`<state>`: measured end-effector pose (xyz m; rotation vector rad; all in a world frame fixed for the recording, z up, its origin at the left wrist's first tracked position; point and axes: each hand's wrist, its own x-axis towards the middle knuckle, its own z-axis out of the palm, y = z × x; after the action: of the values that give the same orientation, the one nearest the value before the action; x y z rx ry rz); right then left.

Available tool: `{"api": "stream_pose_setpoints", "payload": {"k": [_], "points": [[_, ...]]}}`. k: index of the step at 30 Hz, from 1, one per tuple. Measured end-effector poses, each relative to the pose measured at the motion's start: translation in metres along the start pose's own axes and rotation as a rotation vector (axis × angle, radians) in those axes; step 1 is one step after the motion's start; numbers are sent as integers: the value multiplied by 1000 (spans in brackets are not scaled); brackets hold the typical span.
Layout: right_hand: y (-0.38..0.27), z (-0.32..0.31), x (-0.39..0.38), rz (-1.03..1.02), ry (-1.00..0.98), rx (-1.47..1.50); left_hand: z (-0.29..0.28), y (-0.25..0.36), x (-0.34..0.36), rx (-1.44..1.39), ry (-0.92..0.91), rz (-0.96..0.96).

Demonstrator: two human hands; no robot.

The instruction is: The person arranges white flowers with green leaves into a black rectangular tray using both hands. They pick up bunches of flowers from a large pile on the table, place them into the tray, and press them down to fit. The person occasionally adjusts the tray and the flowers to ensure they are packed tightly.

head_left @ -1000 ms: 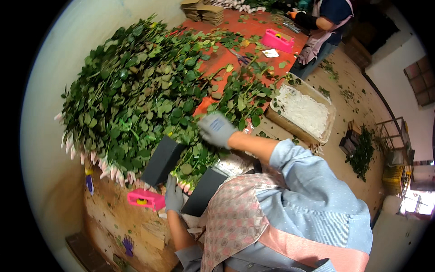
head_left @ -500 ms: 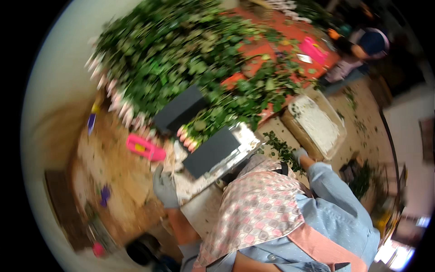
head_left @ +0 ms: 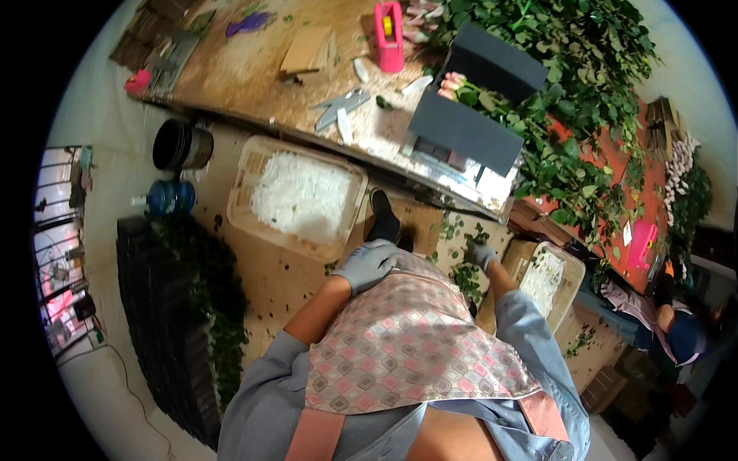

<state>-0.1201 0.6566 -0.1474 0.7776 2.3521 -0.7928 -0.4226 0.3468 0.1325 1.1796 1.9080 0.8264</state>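
My left hand (head_left: 369, 266), in a grey glove, lies with its fingers stretched out against the patterned apron (head_left: 407, 338), holding nothing visible. My right hand (head_left: 483, 257), gloved too, hangs at my right side below the table edge. Its fingers are closed around a leafy green stem (head_left: 466, 278), whose leaves show above and below the glove. On the worktable in front, pink roses (head_left: 452, 84) lie between two dark grey upright panels (head_left: 466, 132), their heads toward the left and their leaves toward the right.
Grey shears (head_left: 343, 107), a pink tape dispenser (head_left: 390, 38) and folded cardboard (head_left: 307, 51) lie on the table. Heaped roses (head_left: 569, 58) cover its far right. Crates with white scraps (head_left: 354, 178) (head_left: 576, 284) stand below. A co-worker (head_left: 684, 334) is at the right.
The view has swung to the left, showing more floor and the left crate. My left hand has come off the table edge onto the apron. The right hand still holds the leafy stem.
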Motion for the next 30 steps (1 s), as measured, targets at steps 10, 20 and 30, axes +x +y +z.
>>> {"api": "stream_pose_setpoints", "payload": {"k": [10, 20, 30], "points": [[-186, -66, 45, 207, 117, 221, 46, -84, -120, 272, 115, -431], [-145, -107, 120, -7, 374, -431, 162, -119, -168, -125, -362, -685], [-129, -116, 200, -46, 397, -480, 187, -190, -175, -198, -195, -753]]}}
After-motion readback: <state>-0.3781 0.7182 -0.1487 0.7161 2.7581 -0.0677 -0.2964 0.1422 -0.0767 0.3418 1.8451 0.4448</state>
